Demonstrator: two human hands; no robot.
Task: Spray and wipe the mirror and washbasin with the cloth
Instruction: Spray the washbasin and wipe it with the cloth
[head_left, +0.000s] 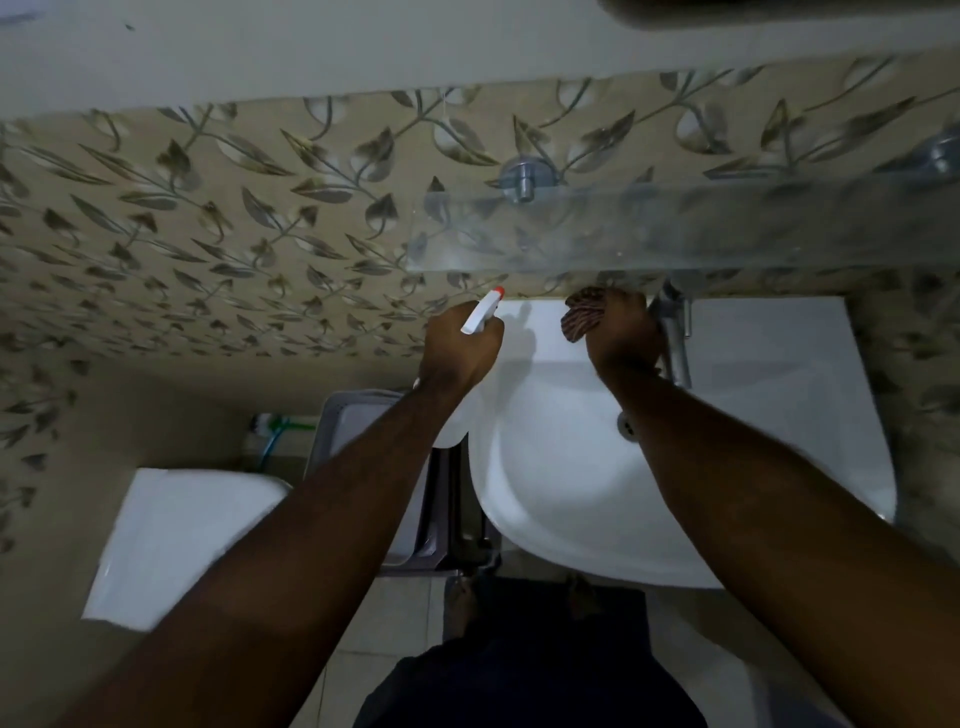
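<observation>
A white washbasin (561, 499) is fixed to the patterned wall below me. My left hand (460, 348) grips a white spray bottle (482, 312) with a red nozzle tip, held over the basin's back left corner and pointing toward the wall. My right hand (621, 338) presses a striped brown cloth (582, 312) onto the basin's back ledge, just left of the chrome tap (675, 332). The bottle's body is mostly hidden behind my left wrist. The mirror's lower edge (779, 10) shows dark at the top right.
A glass shelf (675, 228) on chrome pegs juts out above the tap. The basin drain (627, 425) is beside my right forearm. A grey bin (410, 478) and a white toilet cistern (176, 540) stand to the left. My feet (462, 597) are on the tiled floor.
</observation>
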